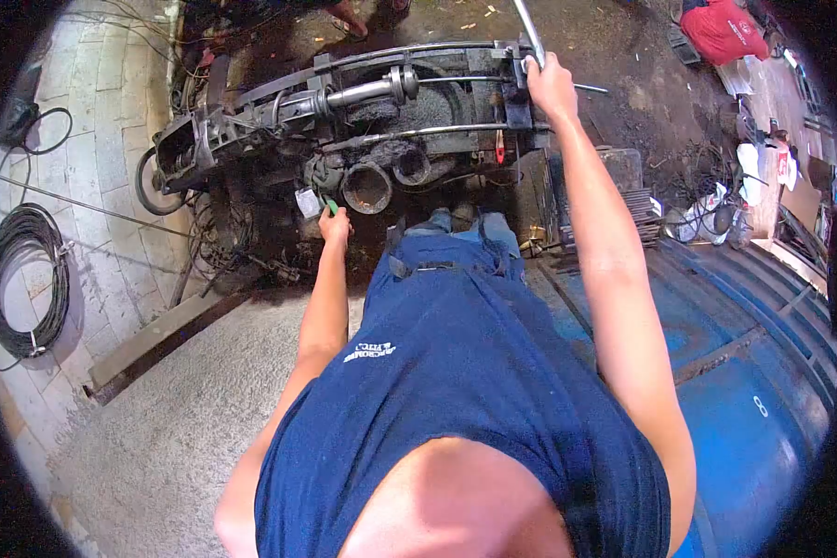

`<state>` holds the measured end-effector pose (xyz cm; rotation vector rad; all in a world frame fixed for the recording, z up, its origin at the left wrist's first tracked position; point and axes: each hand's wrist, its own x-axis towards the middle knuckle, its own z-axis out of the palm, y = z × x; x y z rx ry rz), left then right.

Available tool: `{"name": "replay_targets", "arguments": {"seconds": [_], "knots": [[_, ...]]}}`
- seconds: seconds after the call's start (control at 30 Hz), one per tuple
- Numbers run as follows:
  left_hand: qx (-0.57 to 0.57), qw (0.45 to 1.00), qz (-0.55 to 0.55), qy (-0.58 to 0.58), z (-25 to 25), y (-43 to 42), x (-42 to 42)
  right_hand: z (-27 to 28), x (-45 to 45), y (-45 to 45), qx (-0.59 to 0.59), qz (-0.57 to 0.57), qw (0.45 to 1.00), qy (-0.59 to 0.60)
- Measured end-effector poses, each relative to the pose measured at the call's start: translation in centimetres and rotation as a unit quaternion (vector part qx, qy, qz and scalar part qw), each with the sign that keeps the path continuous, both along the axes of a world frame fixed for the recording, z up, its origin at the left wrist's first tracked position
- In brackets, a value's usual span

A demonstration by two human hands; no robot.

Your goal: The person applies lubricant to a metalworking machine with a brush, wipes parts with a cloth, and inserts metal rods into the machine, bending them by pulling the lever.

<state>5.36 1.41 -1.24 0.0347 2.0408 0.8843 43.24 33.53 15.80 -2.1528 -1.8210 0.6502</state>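
Observation:
In the head view a long dark machine point(372, 94) with steel rods and a cylindrical shaft lies across in front of me. My right hand point(553, 86) is closed at the lower end of a shiny metal bar point(528, 26), by the machine's right end. My left hand point(336, 226) is closed around a small green-ended handle point(332, 205) at the near side of the machine; what it belongs to is hidden. Beside it hangs a white tag or card point(307, 204). Two round containers point(366, 189) stand close by, and a red-handled brush point(499, 147) hangs near the right end.
A coil of black cable point(28, 279) lies on the paving at left. To the right are a blue metal surface point(739, 409) and a dark stack of plates point(614, 219). A person in a red shirt point(724, 32) is at the upper right; another person's legs point(349, 19) show at the top.

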Motion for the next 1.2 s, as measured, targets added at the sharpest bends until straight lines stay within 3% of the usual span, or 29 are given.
{"name": "replay_targets", "arguments": {"seconds": [0.3, 1.2], "knots": [[-0.011, 0.999, -0.044, 0.027, 0.6, 0.3, 0.1, 0.3, 0.2, -0.1, 0.015, 0.005, 1.0, 0.002], [-0.019, 0.999, -0.041, 0.004, -1.2, -0.4, -0.8, 0.2, 0.9, 0.0, 0.022, 0.008, 1.0, 0.004]]}}
